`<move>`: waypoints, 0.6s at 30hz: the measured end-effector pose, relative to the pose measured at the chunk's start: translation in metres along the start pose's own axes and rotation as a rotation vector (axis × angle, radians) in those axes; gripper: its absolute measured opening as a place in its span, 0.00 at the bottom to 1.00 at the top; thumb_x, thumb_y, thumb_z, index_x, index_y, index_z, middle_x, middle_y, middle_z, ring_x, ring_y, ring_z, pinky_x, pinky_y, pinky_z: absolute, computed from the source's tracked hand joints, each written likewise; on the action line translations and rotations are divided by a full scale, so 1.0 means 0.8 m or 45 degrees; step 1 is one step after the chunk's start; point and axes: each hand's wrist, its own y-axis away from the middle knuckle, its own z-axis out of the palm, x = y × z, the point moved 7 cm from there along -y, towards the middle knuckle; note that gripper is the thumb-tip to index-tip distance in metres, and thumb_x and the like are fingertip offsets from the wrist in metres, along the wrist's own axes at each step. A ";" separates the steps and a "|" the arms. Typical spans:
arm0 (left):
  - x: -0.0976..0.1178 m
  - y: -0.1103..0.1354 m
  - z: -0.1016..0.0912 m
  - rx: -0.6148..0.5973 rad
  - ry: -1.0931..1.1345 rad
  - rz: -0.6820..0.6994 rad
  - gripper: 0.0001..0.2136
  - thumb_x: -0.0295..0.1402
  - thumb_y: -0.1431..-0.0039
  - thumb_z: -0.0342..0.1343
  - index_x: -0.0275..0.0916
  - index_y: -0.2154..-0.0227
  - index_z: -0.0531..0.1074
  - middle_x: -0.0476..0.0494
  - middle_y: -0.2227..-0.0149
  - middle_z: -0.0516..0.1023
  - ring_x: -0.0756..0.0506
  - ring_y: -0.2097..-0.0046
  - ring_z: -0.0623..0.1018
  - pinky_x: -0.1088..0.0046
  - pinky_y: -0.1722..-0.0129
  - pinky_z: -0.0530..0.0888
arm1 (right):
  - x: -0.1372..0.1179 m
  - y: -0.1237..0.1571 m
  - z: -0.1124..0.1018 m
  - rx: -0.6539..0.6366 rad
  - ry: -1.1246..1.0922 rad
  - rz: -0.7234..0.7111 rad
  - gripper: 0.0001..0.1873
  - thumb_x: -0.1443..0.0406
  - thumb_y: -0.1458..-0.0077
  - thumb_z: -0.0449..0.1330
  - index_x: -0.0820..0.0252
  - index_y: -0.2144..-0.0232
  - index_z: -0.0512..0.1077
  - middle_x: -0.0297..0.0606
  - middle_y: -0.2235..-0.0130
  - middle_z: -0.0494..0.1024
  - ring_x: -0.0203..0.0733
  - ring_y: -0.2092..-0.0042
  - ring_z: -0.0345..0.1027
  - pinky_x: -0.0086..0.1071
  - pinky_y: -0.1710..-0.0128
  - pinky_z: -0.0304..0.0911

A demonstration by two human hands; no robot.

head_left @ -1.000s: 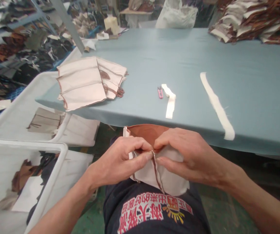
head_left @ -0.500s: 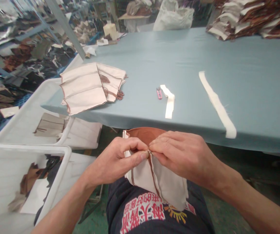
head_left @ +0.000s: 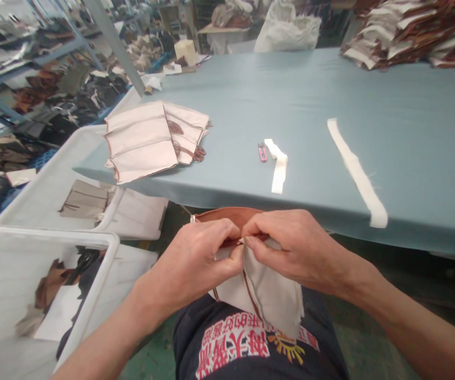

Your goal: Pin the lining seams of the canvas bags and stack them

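Observation:
Both my hands pinch the top edge of a small cream fabric pouch [head_left: 269,298] with brown piping and a brown lining, held over my lap below the table's front edge. My left hand [head_left: 197,258] grips the edge from the left with thumb and fingers closed. My right hand [head_left: 290,248] pinches the same edge from the right, fingertips nearly touching the left ones. The pouch hangs down towards my dark printed shirt [head_left: 243,343].
A blue-grey table [head_left: 409,105] carries a stack of cream pouches [head_left: 152,140], pink thread snips [head_left: 262,153], two white fabric strips [head_left: 279,166] [head_left: 357,174] and a pile of pieces [head_left: 413,31] at the back right. White bins [head_left: 45,243] with fabric stand at my left.
My hands have drawn closer together on the pouch's top edge and turned it slightly; the view has shifted a little. Nothing on the table has moved.

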 end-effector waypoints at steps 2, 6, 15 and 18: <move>0.000 -0.003 0.001 0.027 -0.102 0.039 0.05 0.24 0.42 0.53 0.36 0.72 0.71 0.51 0.75 0.75 0.51 0.74 0.71 0.74 0.71 0.63 | 0.000 0.000 0.001 0.010 0.064 0.018 0.09 0.72 0.40 0.57 0.61 0.71 0.75 0.35 0.71 0.81 0.36 0.71 0.71 0.29 0.69 0.57; -0.004 -0.007 0.007 0.041 -0.090 0.085 0.07 0.22 0.44 0.53 0.38 0.75 0.64 0.55 0.78 0.67 0.53 0.76 0.65 0.74 0.74 0.58 | 0.002 0.002 0.005 -0.035 0.063 0.120 0.05 0.69 0.42 0.59 0.60 0.67 0.76 0.38 0.67 0.83 0.40 0.67 0.74 0.31 0.66 0.59; -0.009 0.004 0.001 0.004 0.081 0.239 0.09 0.19 0.36 0.51 0.37 0.70 0.66 0.54 0.72 0.66 0.53 0.71 0.65 0.77 0.71 0.62 | 0.005 -0.011 0.026 -0.189 0.054 0.251 0.08 0.68 0.48 0.58 0.59 0.78 0.65 0.32 0.76 0.71 0.34 0.75 0.59 0.33 0.72 0.45; -0.010 0.011 -0.006 -0.002 0.068 0.301 0.07 0.21 0.33 0.50 0.37 0.67 0.67 0.52 0.70 0.69 0.52 0.69 0.68 0.77 0.69 0.65 | 0.005 -0.017 0.030 -0.216 -0.172 0.247 0.05 0.69 0.50 0.56 0.59 0.77 0.65 0.31 0.75 0.70 0.33 0.73 0.60 0.31 0.71 0.48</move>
